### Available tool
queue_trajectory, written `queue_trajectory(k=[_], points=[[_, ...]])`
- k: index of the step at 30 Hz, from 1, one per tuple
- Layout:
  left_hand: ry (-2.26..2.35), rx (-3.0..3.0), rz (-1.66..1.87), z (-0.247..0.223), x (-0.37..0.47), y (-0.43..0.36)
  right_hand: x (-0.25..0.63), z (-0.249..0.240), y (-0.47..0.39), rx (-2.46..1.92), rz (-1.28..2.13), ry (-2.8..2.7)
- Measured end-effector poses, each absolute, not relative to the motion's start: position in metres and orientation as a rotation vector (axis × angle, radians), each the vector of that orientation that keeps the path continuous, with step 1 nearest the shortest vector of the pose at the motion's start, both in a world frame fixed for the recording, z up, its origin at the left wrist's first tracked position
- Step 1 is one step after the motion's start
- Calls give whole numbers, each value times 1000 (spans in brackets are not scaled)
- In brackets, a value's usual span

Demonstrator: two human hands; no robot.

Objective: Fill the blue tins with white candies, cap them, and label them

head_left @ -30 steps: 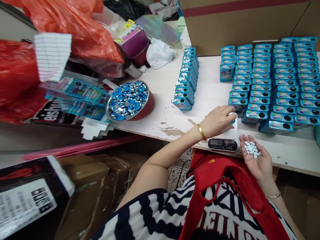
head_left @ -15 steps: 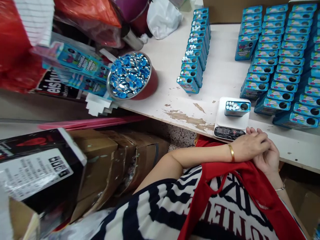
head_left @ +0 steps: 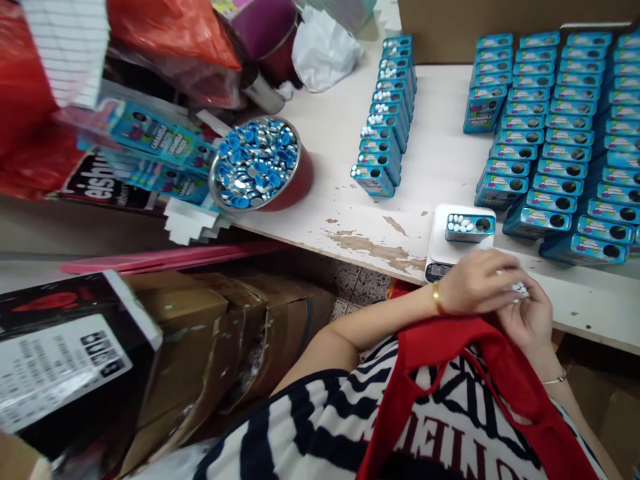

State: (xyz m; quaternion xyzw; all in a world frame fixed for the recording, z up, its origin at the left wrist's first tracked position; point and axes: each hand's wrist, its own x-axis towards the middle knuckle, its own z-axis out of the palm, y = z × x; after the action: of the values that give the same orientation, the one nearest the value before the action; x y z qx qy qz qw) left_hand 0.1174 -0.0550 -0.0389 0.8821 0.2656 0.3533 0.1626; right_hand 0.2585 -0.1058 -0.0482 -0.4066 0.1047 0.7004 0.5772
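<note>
Spill/knock risk at surface's near edge

L grip is over R grip; can't tell if L is pinching anything. R is cupped, holding loose pellets. Tin stands on scale by near edge of surface, w/ pellets on top beside its hole.

Poss. trouble: R tilts or its fingers part, pellets drop off-surface b/c palm is past the edge. L bumps scale, tin tips. L partly hides readout, so wt could be misread. Tin row running toward far edge also has pellets on top; a jolt could roll them off.
</note>
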Motion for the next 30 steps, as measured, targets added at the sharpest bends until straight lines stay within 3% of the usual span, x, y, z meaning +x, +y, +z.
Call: queue_trajectory(k=[4,10,14,23,30], points=[[1194,2063,1457,-44,72,-24,246,-38,-92,-945,1598,312],[1119,1953,1098,-83,53,2,229,-33,-76,-963,1565,355],[1072,1935,1054,-96,63,5,222,-36,-76,-975,1533,354],[1191,2592,1106,-74,82,-14,216,-27,-60,-839,1366,431],[1200,2928,1394,-66,90,-26,218,-25,-49,-831,1399,528]])
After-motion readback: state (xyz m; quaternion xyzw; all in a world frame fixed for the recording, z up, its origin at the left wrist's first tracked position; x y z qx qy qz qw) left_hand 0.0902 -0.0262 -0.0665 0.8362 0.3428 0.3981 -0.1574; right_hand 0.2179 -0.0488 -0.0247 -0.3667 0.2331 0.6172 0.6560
